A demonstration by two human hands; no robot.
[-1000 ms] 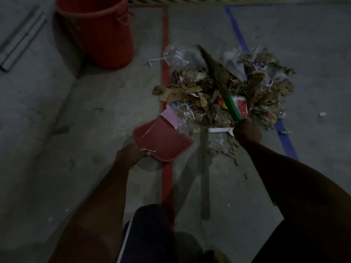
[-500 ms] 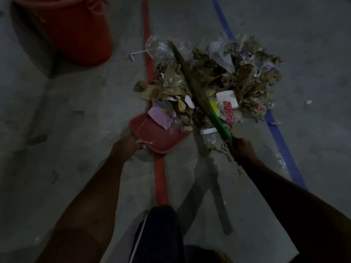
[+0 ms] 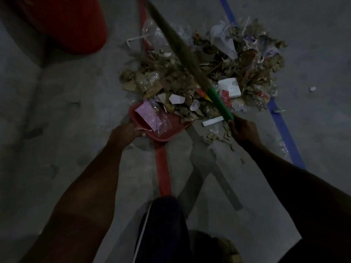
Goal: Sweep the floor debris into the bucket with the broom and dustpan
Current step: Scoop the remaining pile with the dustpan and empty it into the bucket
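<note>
My left hand (image 3: 124, 134) grips the dustpan (image 3: 163, 128), right hand (image 3: 242, 129) grips the broom (image 3: 190, 56), whose long axis slants up-left over the debris (image 3: 209, 73) just beyond the pan

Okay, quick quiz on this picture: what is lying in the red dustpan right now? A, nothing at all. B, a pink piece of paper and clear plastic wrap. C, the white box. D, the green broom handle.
B: a pink paper and clear wrap lie inside the red dustpan, which the left hand holds at the edge of the debris pile.
</note>
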